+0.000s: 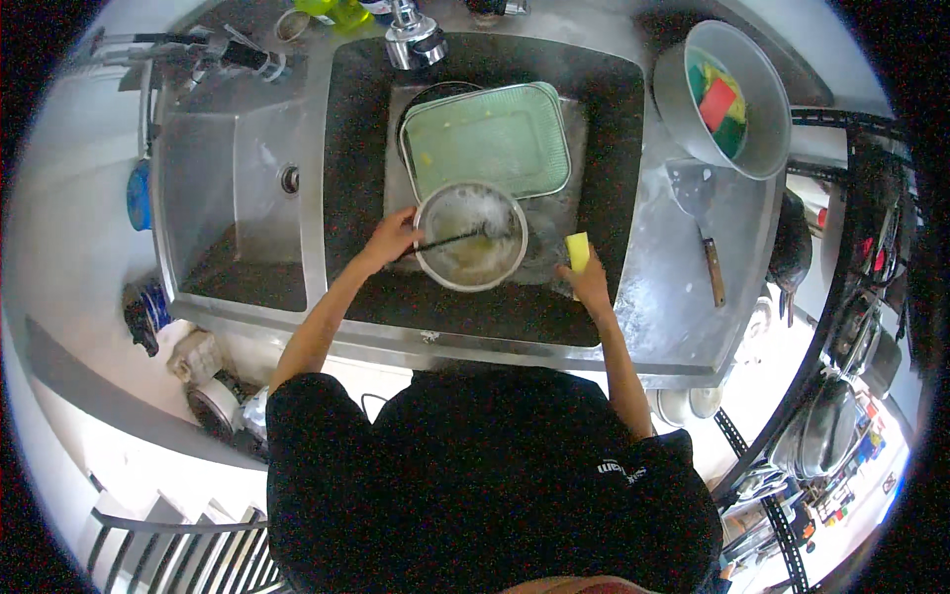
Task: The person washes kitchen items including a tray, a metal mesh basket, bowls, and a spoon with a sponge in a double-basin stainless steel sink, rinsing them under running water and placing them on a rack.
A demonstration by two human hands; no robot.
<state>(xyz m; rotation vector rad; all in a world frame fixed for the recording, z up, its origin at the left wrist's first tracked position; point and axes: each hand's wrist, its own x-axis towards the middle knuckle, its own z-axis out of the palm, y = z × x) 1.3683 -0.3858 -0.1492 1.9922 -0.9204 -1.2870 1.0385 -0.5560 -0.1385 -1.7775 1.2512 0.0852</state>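
Observation:
My left hand [391,241] is closed at the left rim of a round pale bowl [471,284], which holds cloudy, foamy water. A thin dark handle [447,243] slants across the bowl from beside my left fingers into the foam; its far end is hard to make out. In my right hand [590,282], to the right of the bowl and apart from it, is a yellow sponge [578,249] held upright. Just beyond the bowl, a pale green rectangular basket-like tray [485,139] lies in the sink [604,129], partly over a dark round pan.
A metal faucet [416,45] overhangs the sink's far edge. On the right counter are a grey bowl [683,109] of coloured sponges and a wooden-handled spatula [713,267]. A second basin [228,208] lies left. Shelves with metal pots [826,426] stand at the right.

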